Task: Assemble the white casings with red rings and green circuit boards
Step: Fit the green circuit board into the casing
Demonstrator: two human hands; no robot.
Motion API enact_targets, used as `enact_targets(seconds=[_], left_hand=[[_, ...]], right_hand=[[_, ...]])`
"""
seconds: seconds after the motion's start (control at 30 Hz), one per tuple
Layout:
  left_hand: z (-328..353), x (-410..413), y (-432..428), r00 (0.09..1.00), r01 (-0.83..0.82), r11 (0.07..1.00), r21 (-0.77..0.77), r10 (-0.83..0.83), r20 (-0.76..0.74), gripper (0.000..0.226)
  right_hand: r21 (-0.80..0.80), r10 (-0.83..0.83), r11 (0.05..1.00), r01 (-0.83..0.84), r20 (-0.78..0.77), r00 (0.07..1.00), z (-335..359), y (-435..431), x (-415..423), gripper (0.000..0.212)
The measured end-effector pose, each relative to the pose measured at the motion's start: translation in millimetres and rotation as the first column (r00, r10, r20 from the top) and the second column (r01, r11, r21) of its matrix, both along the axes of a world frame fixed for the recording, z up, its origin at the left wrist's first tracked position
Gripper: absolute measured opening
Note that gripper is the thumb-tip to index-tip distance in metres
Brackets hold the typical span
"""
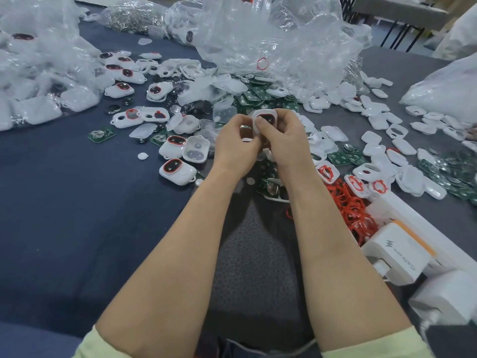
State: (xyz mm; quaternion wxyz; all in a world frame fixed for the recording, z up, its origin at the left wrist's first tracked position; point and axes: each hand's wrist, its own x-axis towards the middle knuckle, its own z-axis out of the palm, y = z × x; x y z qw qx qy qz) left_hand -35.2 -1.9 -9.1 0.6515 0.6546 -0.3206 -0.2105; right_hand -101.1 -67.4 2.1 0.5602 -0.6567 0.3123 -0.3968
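While both hands, left hand point(236, 140) and right hand point(282, 136), are pinched together on one white casing point(265, 119) raised above the cluttered surface point(77, 202), its red ring seemingly seated, even thumb pressure around the rim should close it squarely.

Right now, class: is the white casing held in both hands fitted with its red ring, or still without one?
Fitted. The white casing, gripped by the left hand and right hand, shows a red ring around its dark opening. Whether it is fully seated, cannot tell.
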Motion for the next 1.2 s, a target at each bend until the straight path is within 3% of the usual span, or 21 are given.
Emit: enact_targets(seconds=[0.23, 0.53, 0.7, 0.9, 1.0, 1.07, 1.2], left_hand=[[-1.8, 2.7, 1.1, 1.000, -0.018, 0.999, 0.029, 0.018, -0.015, 0.012], [0.5, 0.9, 1.0, 1.000, -0.005, 1.000, 0.023, 0.004, 0.010, 0.008], [1.0, 2.3, 1.0, 0.999, -0.039, 0.999, 0.006, 0.039, 0.020, 0.011], [-0.4, 2.0, -0.5, 1.000, -0.011, 1.000, -0.007, 0.011, 0.023, 0.007], [-0.9, 3.6, -0.1, 0.999, -0.031, 1.000, -0.004, 0.031, 0.010, 0.017], [-0.5, 4.6, 0.4, 0.999, -0.047, 0.999, -0.008, 0.047, -0.022, 0.019], [0.0, 3.8, 1.0, 0.999, -0.030, 0.999, -0.031, 0.029, -0.045, 0.018]], right_hand=[[0.084, 0.070, 0.994, -0.072, 0.030, 0.997, -2.2, -0.1, 1.3, 0.010], [-0.061, -0.061, 0.996, 0.058, -0.057, 0.997, -1.3, 1.1, 5.6, 0.008], [-0.027, 0.001, 1.000, -0.002, -0.041, 0.999, -1.1, 1.2, 5.1, 0.019], [0.002, 0.014, 1.000, -0.014, 0.052, 0.999, -2.8, -2.3, 3.8, 0.013], [0.057, 0.075, 0.995, -0.078, 0.068, 0.995, -2.7, -2.4, 3.6, 0.020], [0.081, 0.122, 0.988, -0.129, 0.084, 0.989, -1.2, -0.5, 5.2, 0.012], [0.077, 0.086, 0.993, -0.094, 0.097, 0.991, 0.2, 0.1, 5.2, 0.008]])
